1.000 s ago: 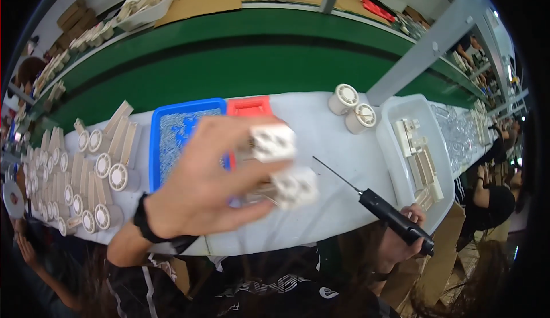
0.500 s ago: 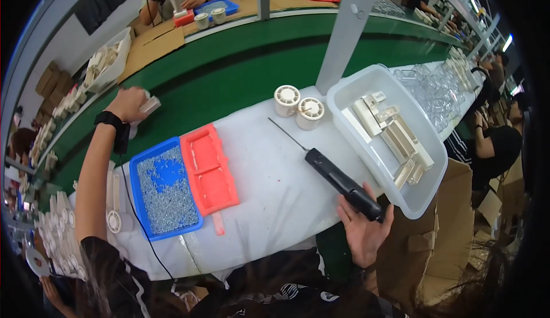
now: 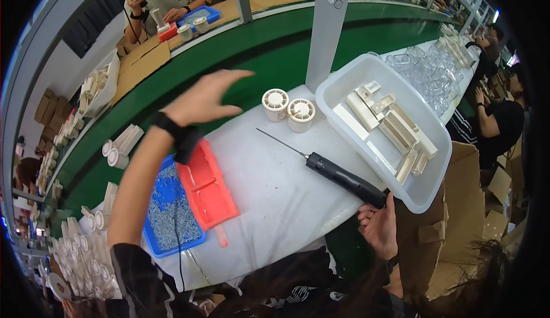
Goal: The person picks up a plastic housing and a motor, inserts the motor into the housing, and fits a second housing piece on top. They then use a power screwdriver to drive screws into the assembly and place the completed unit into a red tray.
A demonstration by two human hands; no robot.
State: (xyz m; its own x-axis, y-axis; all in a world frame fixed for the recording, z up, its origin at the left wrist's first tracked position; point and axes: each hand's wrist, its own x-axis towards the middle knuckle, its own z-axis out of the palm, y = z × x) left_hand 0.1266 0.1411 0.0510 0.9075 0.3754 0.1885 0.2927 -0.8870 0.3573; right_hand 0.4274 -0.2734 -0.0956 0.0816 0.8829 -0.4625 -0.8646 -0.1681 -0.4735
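Observation:
My left hand (image 3: 201, 97) reaches over the green belt with its fingers stretched out, thumb apart, holding nothing. It is nearest to two off-white round housings (image 3: 275, 105) with slotted tops, which stand on the white table cover. A black electric screwdriver (image 3: 346, 179) with a long thin bit lies across the table, its bit toward the far left. At its rear end, by the table edge, my right hand (image 3: 379, 226) is palm up with loosely bent fingers, the thumb touching or close to the butt. White handled housings (image 3: 123, 145) lie on the belt left of my left forearm.
A blue tray (image 3: 201, 241) of small screws sits beside a red two-pocket fixture (image 3: 220, 203). A translucent bin (image 3: 421, 203) holds long off-white parts, with clear plastic parts (image 3: 424, 77) behind. A grey post (image 3: 323, 37) rises beyond the table. Across the belt, a person (image 3: 172, 3) works.
My left hand has let go of a white handled housing on the belt and swung right. My right hand has slid down and loosened around the screwdriver's rear. The view has shifted slightly.

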